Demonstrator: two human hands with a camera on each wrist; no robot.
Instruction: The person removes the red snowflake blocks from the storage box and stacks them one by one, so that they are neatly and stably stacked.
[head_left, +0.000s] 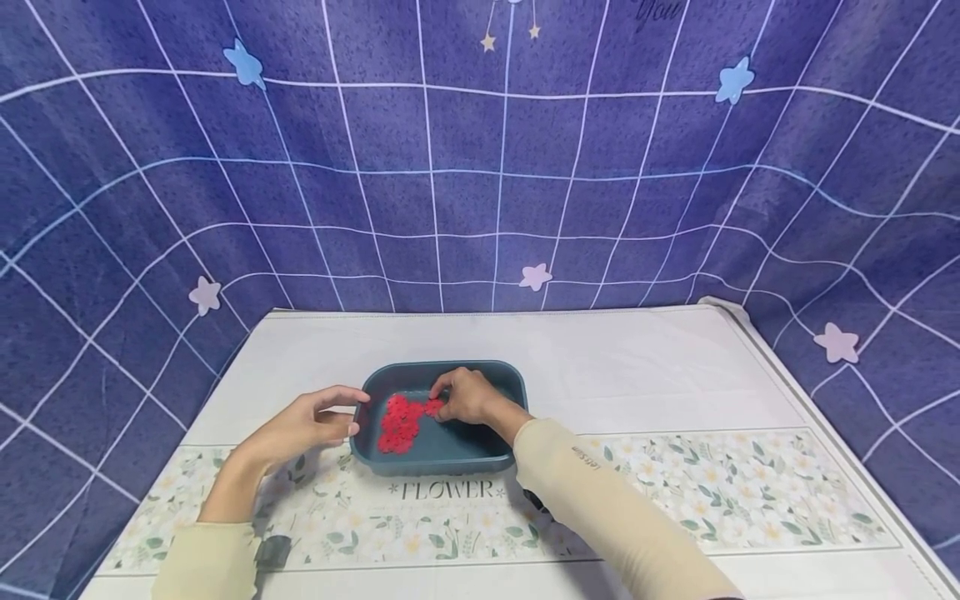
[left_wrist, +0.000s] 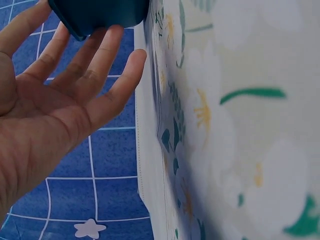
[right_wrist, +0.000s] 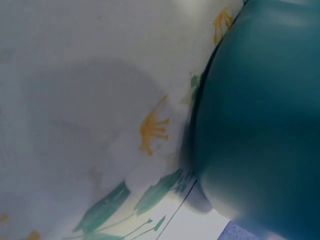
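Observation:
A dark teal rectangular basin (head_left: 465, 463) sits on the table with a pile of small flat red pieces (head_left: 401, 425) in its left half. My right hand (head_left: 468, 398) reaches inside over the far rim side, its thumb and fingertips pinching a small red piece (head_left: 432, 407) beside the pile. At the basin's left end, my left hand (head_left: 300, 425) has its fingers extended, fingertips at the rim. In the left wrist view the palm of the left hand (left_wrist: 65, 95) faces the basin's outer wall (left_wrist: 105, 12). The right wrist view has only the basin's outside (right_wrist: 260, 125); the right hand is hidden there.
A white cloth (head_left: 637, 367) covers the table, with a flower-printed band (head_left: 705, 492) along the near side. Behind and at both sides hangs a blue grid-patterned curtain (head_left: 465, 200) with stars.

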